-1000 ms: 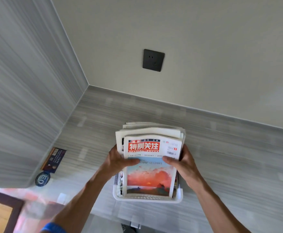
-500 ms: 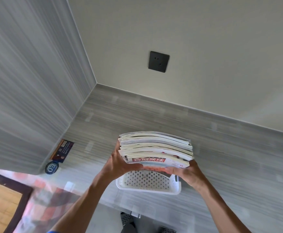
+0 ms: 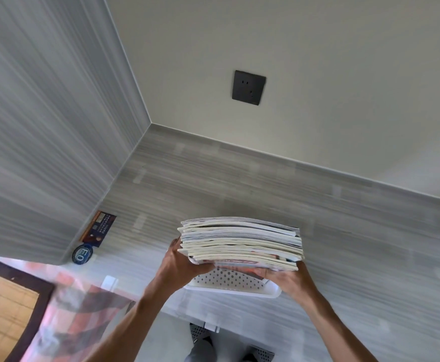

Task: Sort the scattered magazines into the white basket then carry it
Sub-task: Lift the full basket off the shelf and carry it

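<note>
Above the counter [image 3: 239, 178], left hand [image 3: 181, 265] and right hand [image 3: 289, 279] grip magazines [image 3: 239, 241] and white basket [image 3: 229, 283]; tilting risks spilling the stack.

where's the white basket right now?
Head view, low centre: the white basket is held up between the left hand and right hand, stack of magazines in it, over the grey surface.

My fingers on both hands disappear under the magazines [image 3: 241, 241], which cover most of the basket [image 3: 229, 283]. The magazine cover's print is blurred. My shoes [image 3: 200, 335] are half cut off below.
</note>
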`<state>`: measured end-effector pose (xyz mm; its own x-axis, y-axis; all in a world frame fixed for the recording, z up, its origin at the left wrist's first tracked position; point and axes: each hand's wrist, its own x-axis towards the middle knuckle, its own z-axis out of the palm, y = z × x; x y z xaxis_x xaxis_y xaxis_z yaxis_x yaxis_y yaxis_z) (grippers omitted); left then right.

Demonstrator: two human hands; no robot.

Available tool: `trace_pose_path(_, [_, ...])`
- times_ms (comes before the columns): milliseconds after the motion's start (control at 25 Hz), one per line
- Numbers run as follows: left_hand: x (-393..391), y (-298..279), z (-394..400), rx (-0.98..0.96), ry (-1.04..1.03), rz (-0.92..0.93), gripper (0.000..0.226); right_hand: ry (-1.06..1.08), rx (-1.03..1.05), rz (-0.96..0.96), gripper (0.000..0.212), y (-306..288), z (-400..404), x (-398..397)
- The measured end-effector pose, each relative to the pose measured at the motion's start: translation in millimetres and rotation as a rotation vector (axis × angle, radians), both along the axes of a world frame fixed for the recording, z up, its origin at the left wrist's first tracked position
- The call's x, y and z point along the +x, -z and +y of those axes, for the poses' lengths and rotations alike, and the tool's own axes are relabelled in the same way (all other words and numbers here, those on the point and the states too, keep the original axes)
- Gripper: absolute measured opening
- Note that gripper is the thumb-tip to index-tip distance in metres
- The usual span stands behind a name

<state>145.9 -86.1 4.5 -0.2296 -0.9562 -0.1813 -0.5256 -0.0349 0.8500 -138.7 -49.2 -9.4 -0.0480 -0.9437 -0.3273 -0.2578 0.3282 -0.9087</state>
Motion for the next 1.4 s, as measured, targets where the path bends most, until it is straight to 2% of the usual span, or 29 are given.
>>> trace_pose_path(160, [-2, 4, -6, 0.025, -0.037, -0.041, 0.057, -0.019, -0.011, 0.074, 0.05, -7, -4, 0])
trace_pose_path(280, [-6, 4, -9, 0.115, -0.088, 0.0, 0.06, -0.047, 0.029, 0.088, 0.059, -3, -9, -1])
trace_pose_path(520, [-16, -4, -10, 0.168, -0.213, 0.058, 0.068, -0.109, 0.081, 0.07, 0.049, -7, -26, -2])
trace_pose_path(680, [-10, -4, 15, 0.192, -0.382, 0.092, 0.075, -0.156, 0.171, 0.042, 0.047, -14, -41, 8])
trace_pose_path(920, [60, -25, 32, 0.135, -0.64, 0.132, 0.076, -0.374, 0.123, -0.029, 0.054, -55, -89, 100])
trace_pose_path(1040, [111, -30, 34, 0.109, -0.809, 0.231, 0.074, -0.491, 0.113, -0.049, 0.055, -66, -124, 168])
trace_pose_path(1160, [158, -27, 27, 0.09, -0.929, 0.251, 0.07, -0.573, 0.139, 0.008, 0.055, -69, -158, 234])
trace_pose_path(1400, [234, -16, 2, 0.062, -1.083, 0.289, 0.07, -0.645, 0.214, 0.123, 0.04, -61, -226, 348])
